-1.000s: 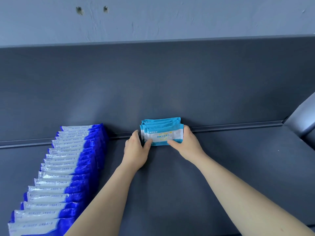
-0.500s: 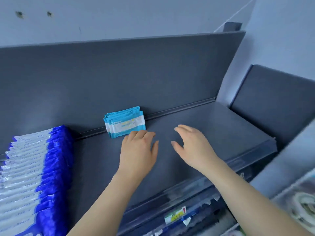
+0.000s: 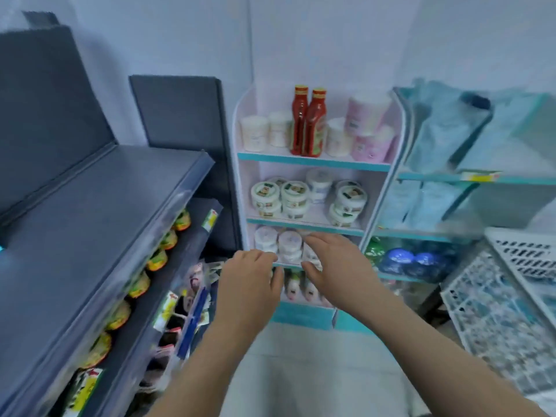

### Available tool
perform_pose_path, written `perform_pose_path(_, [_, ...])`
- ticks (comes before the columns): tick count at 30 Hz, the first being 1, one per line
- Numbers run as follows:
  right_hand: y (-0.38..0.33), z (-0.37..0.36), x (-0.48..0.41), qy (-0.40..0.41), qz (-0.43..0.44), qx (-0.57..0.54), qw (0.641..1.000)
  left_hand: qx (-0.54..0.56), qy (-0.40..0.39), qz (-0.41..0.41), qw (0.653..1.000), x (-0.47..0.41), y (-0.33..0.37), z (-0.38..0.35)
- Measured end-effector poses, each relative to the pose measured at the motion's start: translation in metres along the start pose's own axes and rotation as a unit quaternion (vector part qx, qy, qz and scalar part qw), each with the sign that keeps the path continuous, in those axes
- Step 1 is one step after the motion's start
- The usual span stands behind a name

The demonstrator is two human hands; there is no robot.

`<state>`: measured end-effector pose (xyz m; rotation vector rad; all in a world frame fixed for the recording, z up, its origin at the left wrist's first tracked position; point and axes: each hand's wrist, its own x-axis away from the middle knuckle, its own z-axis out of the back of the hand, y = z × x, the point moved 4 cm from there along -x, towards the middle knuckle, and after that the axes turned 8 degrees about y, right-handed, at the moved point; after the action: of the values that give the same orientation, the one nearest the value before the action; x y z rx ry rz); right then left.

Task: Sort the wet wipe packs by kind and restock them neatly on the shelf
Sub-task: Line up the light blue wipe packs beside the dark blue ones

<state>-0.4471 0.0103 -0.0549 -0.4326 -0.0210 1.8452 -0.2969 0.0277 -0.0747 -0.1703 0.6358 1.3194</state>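
Observation:
My view has swung to the right, away from the stocked row. The dark grey shelf [image 3: 90,212] lies at the left with its top board bare in this part. Only a sliver of a light-blue wet wipe pack [image 3: 1,247] shows at the far left edge. My left hand [image 3: 249,284] and my right hand [image 3: 337,266] hang in mid-air in front of me, side by side, both empty with fingers loosely spread. At the right, white plastic baskets [image 3: 496,311] hold several blurred blue-and-white packs.
A small white rack with teal edges [image 3: 313,161] stands ahead, holding red bottles [image 3: 308,121] and white jars. A teal shelf unit [image 3: 451,176] with pale blue bags is to its right. Lower grey shelves at left carry round snack cups [image 3: 156,260]. Pale floor lies below.
My hands let go of the light-blue wet wipe packs at the back of the shelf and drew back empty. My view turned sharply right, from the shelf to the racks and baskets.

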Motion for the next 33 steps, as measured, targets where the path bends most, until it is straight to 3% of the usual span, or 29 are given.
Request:
perform_pose_path(10, [0.200,0.107,0.197,0.041,-0.272,0.075,0.958,0.147,-0.070,-0.211,0.964,0.024,0.275,-0.066])
perform_pose_path(17, [0.333,0.165,0.297,0.036,-0.341,0.094,0.935,0.200,-0.123,-0.215,0.948,0.041,0.440,-0.117])
perform_pose_path(23, [0.432,0.170,0.314,0.015,-0.357,0.081,0.931,0.169,-0.169,-0.196,0.951,0.027,0.513,-0.177])
perform_pose_path(30, [0.532,0.137,0.276,-0.023,-0.356,0.055,0.933,0.132,-0.221,-0.163,0.952,-0.027,0.547,-0.270])
perform_pose_path(33, [0.572,0.120,0.256,-0.047,-0.366,0.044,0.928,0.111,-0.281,-0.135,0.944,-0.049,0.557,-0.320])
